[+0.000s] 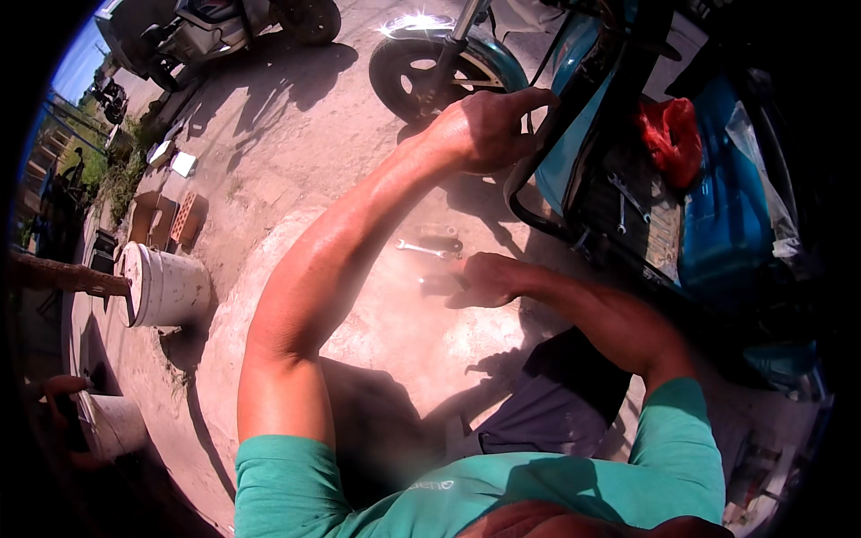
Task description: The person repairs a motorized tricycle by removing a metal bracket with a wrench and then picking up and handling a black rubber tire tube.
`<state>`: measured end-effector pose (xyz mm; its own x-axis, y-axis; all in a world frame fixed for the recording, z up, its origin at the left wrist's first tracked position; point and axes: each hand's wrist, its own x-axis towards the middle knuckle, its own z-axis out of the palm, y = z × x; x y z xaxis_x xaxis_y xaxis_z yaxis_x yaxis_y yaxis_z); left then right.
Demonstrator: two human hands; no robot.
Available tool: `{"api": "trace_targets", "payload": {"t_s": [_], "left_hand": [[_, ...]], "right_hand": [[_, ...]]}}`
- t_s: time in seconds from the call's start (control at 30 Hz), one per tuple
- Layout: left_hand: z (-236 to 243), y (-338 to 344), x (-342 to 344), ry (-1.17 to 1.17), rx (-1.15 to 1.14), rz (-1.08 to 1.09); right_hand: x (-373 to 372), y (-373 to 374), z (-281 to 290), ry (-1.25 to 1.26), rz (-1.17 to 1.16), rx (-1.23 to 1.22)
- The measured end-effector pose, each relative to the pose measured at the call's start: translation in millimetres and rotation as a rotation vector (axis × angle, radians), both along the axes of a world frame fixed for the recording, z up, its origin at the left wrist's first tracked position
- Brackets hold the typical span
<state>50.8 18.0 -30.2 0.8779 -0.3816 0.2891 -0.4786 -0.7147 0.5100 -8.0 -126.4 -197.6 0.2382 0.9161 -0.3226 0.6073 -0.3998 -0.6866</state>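
Vehicle, scooter-type, teal (pixel 574 134): long axis slanting from upper left to lower right, front end toward upper left. Front wheel (pixel 430 79), spoked, black-tyred: under a shiny teal fender, heading left. Bucket (pixel 179 287), white: on the ground, well to the left. Plastic bag (pixel 673 139), red, crumpled: on the vehicle's footboard side, against teal bodywork. Left hand (pixel 493 134): raised at the black frame tubing; grip half-curled, thumb and fingers parted; contact with the tubing cannot be told. Right hand (pixel 489 280): low over the ground, fingers toward the left; grip bunched, closure uncertain through blur. Two wrenches (pixel 622 213): on the footboard, one upright in view, one slanting down to the right. Single wrench (pixel 421 248), bright steel: flat on the ground just beyond the right hand, long axis nearly crosswise, open jaw pointing left. Cylindrical piece (pixel 438 231), dull: lying just beside it, roughly parallel.
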Motion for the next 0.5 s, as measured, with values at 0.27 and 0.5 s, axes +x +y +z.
{"api": "trace_targets", "payload": {"t_s": [0.27, 0.5], "left_hand": [[-8, 15, 2, -0.003, -0.049, -0.002], [-6, 8, 1, -0.061, 0.024, -0.024]], "right_hand": [[-4, 13, 39, 0.011, -0.043, -0.153], [-10, 16, 22, 0.063, -0.08, -0.113]]}}
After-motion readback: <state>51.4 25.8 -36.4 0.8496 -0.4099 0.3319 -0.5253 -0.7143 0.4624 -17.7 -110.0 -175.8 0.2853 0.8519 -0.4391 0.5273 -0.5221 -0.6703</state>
